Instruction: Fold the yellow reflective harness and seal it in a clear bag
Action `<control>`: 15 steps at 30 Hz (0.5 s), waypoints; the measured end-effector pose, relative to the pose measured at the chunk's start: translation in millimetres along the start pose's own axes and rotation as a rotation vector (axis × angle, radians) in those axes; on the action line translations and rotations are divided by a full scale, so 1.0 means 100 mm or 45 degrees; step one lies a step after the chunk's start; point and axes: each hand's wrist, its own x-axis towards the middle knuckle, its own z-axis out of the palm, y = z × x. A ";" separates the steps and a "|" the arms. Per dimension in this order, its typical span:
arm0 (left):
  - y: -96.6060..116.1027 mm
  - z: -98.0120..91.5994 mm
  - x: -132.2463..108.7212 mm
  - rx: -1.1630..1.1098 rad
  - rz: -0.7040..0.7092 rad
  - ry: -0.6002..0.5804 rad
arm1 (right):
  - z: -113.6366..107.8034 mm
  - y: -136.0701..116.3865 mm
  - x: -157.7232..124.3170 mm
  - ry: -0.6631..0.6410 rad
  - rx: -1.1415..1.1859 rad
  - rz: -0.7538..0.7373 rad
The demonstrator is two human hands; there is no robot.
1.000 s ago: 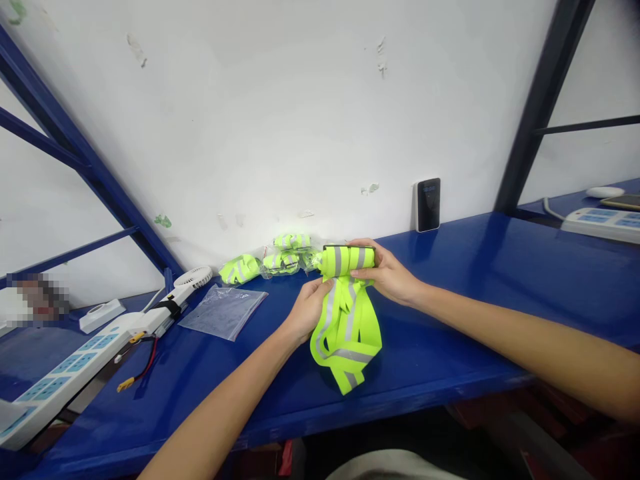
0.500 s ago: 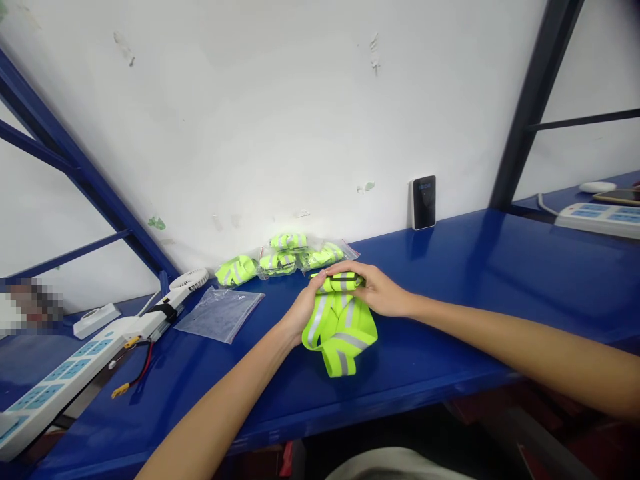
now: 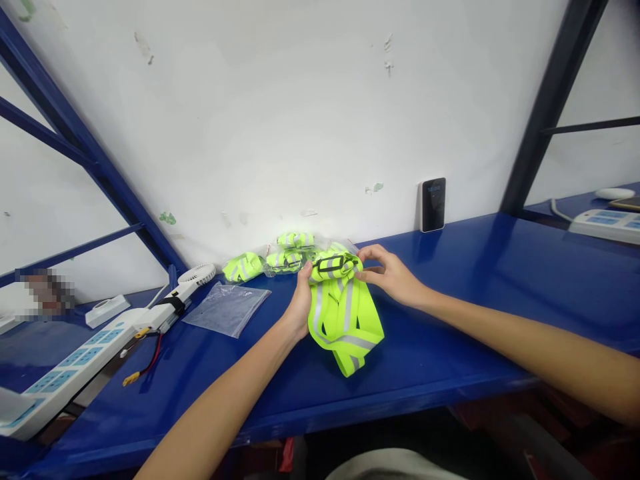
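A fluorescent yellow reflective strap vest (image 3: pixel 345 313) with grey stripes lies bunched on the blue shelf (image 3: pixel 450 320). Its upper end is rolled, with a black buckle on top. My left hand (image 3: pixel 300 300) grips the left end of that roll, fingers closed on it. My right hand (image 3: pixel 387 273) holds the right end with its fingertips. The loose straps trail toward the shelf's front edge.
Several bagged yellow vests (image 3: pixel 280 257) sit against the wall behind. An empty clear plastic bag (image 3: pixel 227 310) lies to the left, beside a small white fan (image 3: pixel 195 275) and a white power strip (image 3: pixel 75 367) with red wires. A dark small device (image 3: pixel 433 204) leans on the wall; another power strip (image 3: pixel 605 223) is far right.
The roll was held up a second ago, then pressed down on the shelf. Now both hands have lifted slightly and hold its two ends, with the black buckle showing on top.
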 end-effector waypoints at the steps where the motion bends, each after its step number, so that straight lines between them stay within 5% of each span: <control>1: 0.00 -0.01 0.00 -0.010 0.001 -0.007 | 0.01 0.00 0.01 -0.018 0.001 0.018; 15: -0.01 0.05 -0.02 0.041 0.007 0.109 | 0.03 -0.14 -0.02 -0.008 -0.359 -0.234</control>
